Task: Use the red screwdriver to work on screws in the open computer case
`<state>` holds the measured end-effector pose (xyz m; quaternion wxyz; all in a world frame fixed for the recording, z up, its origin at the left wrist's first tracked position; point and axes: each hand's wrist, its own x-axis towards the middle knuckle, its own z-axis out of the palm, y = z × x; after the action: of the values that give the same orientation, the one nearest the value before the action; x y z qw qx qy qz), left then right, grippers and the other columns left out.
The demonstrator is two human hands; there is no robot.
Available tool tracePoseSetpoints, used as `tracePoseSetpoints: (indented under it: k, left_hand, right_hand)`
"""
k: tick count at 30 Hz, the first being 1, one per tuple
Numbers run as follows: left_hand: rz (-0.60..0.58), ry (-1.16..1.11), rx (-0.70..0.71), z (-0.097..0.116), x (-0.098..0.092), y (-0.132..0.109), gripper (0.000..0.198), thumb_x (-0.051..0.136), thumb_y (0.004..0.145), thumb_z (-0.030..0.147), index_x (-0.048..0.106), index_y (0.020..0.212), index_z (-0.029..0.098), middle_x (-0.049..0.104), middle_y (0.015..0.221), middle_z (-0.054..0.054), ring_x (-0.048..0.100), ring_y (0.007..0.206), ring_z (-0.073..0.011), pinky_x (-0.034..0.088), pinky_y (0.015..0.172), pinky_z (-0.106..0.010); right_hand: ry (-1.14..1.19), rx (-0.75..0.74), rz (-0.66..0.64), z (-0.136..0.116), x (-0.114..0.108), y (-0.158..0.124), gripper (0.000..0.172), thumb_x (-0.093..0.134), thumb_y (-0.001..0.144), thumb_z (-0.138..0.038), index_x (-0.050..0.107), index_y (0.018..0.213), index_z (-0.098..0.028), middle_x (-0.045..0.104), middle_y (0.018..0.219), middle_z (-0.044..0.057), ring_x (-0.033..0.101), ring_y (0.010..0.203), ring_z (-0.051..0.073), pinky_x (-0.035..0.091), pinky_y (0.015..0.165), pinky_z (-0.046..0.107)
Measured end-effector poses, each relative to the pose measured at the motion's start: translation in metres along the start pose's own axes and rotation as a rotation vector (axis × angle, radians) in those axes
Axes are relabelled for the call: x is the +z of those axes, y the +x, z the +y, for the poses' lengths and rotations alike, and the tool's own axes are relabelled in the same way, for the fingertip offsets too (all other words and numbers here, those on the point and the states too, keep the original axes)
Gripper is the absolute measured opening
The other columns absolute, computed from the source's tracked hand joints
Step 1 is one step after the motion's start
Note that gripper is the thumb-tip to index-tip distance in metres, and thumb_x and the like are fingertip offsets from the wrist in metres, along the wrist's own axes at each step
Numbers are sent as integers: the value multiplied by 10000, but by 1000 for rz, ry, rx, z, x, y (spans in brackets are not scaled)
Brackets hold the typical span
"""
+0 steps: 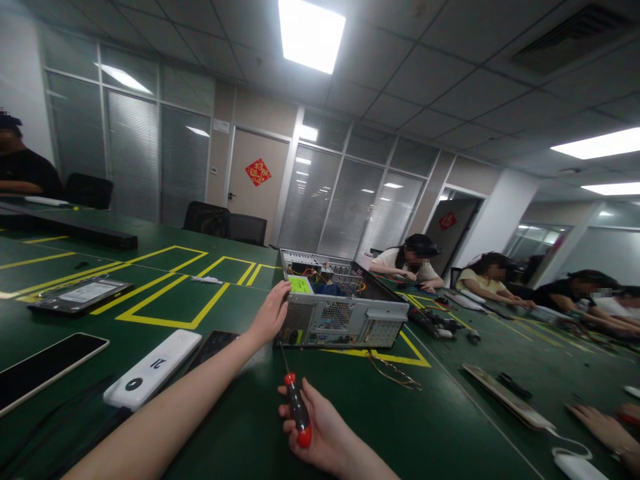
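Note:
An opened desktop computer case (345,320) lies on the green table, its perforated rear panel facing me and loose cables showing inside. My left hand (274,312) grips its near left corner, the fingers partly hidden behind the edge. Just inside that corner sits a part with a bright green label (300,285). In my right hand (320,427) is a screwdriver (299,410) with a red and black handle. Its thin shaft points up and away toward the case's lower left corner; whether the tip touches anything I cannot tell.
Left of the case lie a hard drive (83,293), a phone (50,367) and a white power bank (155,367). Eyeglasses (395,373) rest in front of the case. Another phone (507,397) is at right, near another person's hand (603,427). Several people work along the table.

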<state>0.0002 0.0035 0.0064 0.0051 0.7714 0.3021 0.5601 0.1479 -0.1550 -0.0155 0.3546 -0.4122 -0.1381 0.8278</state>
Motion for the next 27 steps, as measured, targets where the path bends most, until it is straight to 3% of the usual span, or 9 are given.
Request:
tracePoseSetpoints:
  k: [3,6,9,12,16,19,21,23,27]
  left_hand:
    - [2,-1,1,-1,0,0,367,308,918,231,357,1280,201,416,1344,-97,309,1322,-201,276,1104,-446]
    - [-3,0,1,-2,1,-1,368,310,919,231,351,1283,203,410,1348,-99,307,1323,-204,277,1102,-451]
    - [-5,2,0,-2,1,-1,368,304,921,233,347,1285,202,405,1350,-101,300,1327,-206,266,1106,-461]
    - [-4,-6,-1,-2,1,0,368,299,921,232,349,1285,198,407,1347,-100,293,1331,-204,263,1108,-461]
    - [-3,-8,6,-1,0,1,368,297,920,229,350,1282,196,406,1344,-102,301,1326,-203,265,1106,-462]
    - [0,-4,8,-1,0,1,369,297,919,226,347,1283,198,406,1344,-103,300,1326,-206,271,1103,-461]
    - [-1,-2,11,-1,0,0,368,302,918,225,345,1282,198,407,1343,-104,300,1326,-207,275,1101,-461]
    - [-1,-1,11,-1,0,0,366,304,918,223,345,1281,197,407,1342,-104,300,1325,-206,275,1102,-458]
    - [-4,-2,5,0,0,0,363,302,919,221,346,1278,194,403,1346,-103,299,1324,-201,268,1107,-450]
  right_hand:
    - [13,-7,-4,-1,1,-3,262,496,843,-388,555,817,-133,580,641,38,448,449,42,284,365,87]
    - [11,-94,79,2,3,-4,75,545,803,-194,536,765,-130,600,652,42,481,483,42,325,392,86]
    - [49,-55,112,4,3,-3,194,491,837,-270,552,772,-98,582,585,45,527,508,71,421,449,129]
    - [86,1,63,3,2,-1,325,410,869,-355,573,821,-77,605,600,53,571,531,103,477,489,187]
    - [48,55,-38,0,-3,-1,401,371,875,-440,590,898,-105,604,614,42,514,440,83,387,375,149]
    - [67,31,-85,0,-5,-3,365,445,850,-454,579,847,-114,587,622,41,458,415,46,283,336,93]
    - [87,21,-55,-1,-4,-5,267,506,838,-357,561,789,-100,571,610,36,440,411,29,258,333,77]
    - [109,21,7,-2,-2,-7,200,517,832,-272,551,763,-88,561,600,35,447,417,25,282,340,74]
    - [160,21,98,-6,4,-11,253,484,843,-318,554,805,-78,586,615,59,523,480,62,420,413,117]
